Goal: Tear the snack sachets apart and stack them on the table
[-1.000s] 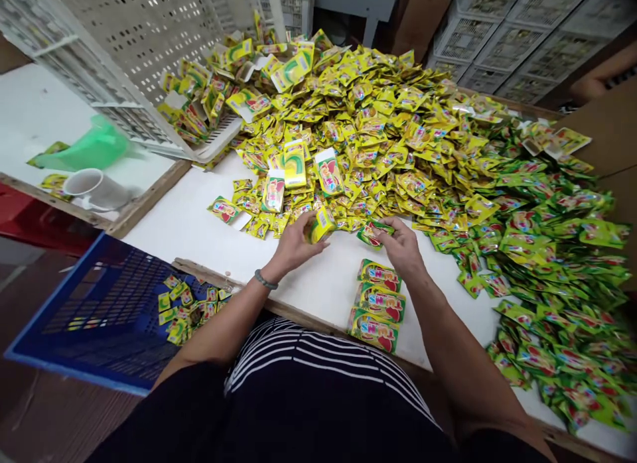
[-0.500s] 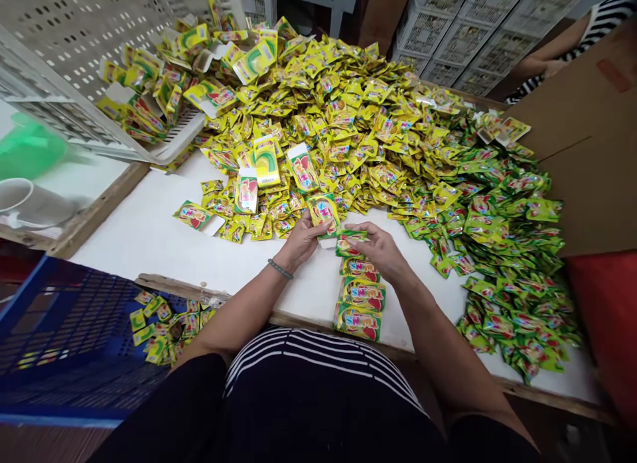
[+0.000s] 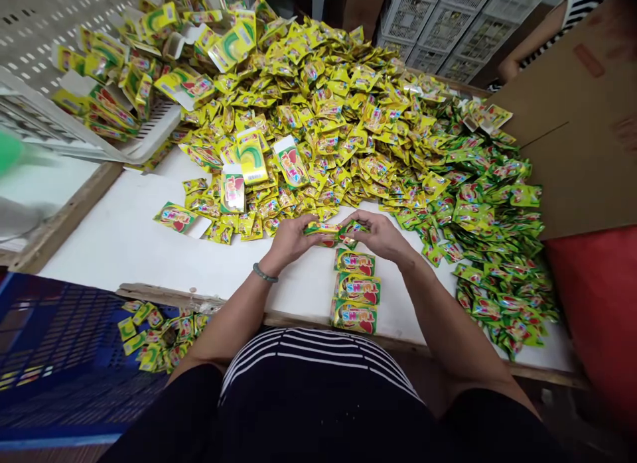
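My left hand (image 3: 293, 241) is closed on a small yellow-green carton (image 3: 322, 228), held edge-up just above the white table. My right hand (image 3: 378, 236) pinches a green sachet (image 3: 351, 229) at the carton's right end. The two touch there; whether the sachet is partly inside cannot be made out. Below my right hand, three green-yellow packs (image 3: 355, 288) lie in a column towards the table's front edge. Left of my hands lies a flat carton (image 3: 175, 216) with its white end flap open. More cartons (image 3: 291, 162) rest on the heap of yellow sachets (image 3: 343, 111).
Green sachets (image 3: 490, 217) are heaped at the right, beside a cardboard box (image 3: 572, 138). A tipped white crate (image 3: 144, 139) spills cartons at the left. Below the table's wooden edge stands a blue crate (image 3: 60, 383) with small packs. Another person's arm (image 3: 540, 42) shows at back right.
My left hand has turned the carton from face-up to edge-up. My right hand has brought the green sachet up to the carton's end. The whole view has shifted slightly.
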Motion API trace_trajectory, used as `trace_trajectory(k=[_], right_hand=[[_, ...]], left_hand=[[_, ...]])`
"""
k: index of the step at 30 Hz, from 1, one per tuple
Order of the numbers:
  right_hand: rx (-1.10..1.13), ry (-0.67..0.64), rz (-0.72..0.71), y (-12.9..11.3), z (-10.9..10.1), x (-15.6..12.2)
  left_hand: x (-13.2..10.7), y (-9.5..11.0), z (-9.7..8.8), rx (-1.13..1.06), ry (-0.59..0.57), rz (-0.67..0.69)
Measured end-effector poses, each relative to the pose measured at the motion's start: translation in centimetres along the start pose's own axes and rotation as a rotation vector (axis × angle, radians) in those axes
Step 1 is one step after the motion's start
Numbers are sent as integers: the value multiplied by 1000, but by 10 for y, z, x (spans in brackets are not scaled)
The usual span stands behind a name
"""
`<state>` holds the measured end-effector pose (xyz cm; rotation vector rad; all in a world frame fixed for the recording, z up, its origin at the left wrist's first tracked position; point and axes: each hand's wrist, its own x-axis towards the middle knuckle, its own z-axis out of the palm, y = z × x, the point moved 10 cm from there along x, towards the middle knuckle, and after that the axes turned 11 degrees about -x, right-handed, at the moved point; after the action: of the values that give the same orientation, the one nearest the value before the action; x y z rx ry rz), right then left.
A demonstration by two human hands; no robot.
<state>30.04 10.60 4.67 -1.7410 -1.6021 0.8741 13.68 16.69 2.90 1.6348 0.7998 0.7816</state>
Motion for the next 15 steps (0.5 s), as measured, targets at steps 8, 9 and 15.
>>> trace_trajectory(k=[8,9,15], right_hand=[[243,427,105,28,-16,2],[257,406,106,26,-12,2],[204,350,94,12,0,-4]], left_hand=[[-4,-46,-3,-686,210,-280],[-4,-44,-2,-679,190,-277],[-5,-30,21,-429,-76,-264]])
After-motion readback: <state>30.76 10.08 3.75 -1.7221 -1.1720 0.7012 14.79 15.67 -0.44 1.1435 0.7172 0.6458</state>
